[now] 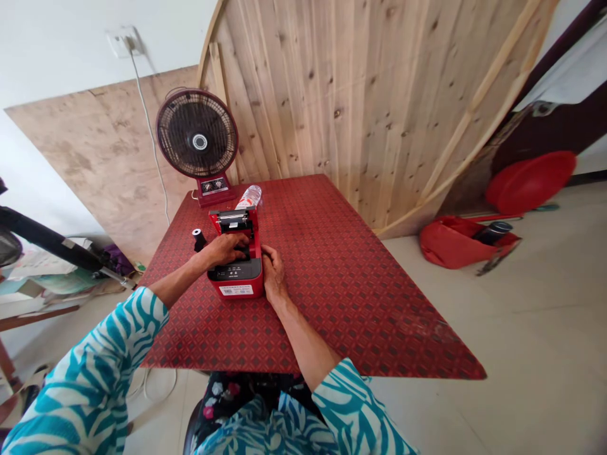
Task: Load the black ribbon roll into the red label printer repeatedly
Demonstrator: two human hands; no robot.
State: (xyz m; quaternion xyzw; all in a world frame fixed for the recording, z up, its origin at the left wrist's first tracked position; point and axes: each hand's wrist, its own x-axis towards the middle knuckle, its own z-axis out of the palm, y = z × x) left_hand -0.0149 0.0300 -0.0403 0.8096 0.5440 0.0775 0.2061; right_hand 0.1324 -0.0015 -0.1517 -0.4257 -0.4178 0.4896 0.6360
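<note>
A red and black label printer (237, 270) stands on the table with its lid (234, 220) raised, and a white sticker is on its front. My left hand (226, 248) reaches over its left side into the paper compartment. The fingers there look stretched and apart, though the fingertips are partly hidden; I see nothing held in them. Against the printer's right wall rests my right hand (274, 272), its fingers loosely bent and not wrapped around anything. A small black object with a white round end (197, 236) is just left of the printer, behind my left wrist.
A dark red fan (198, 142) stands at the table's back left, with a clear plastic bottle (250, 196) lying near it. The red patterned table (341, 284) narrows toward the wooden panel (332, 95). A red bag (448, 243) sits on the floor to the right.
</note>
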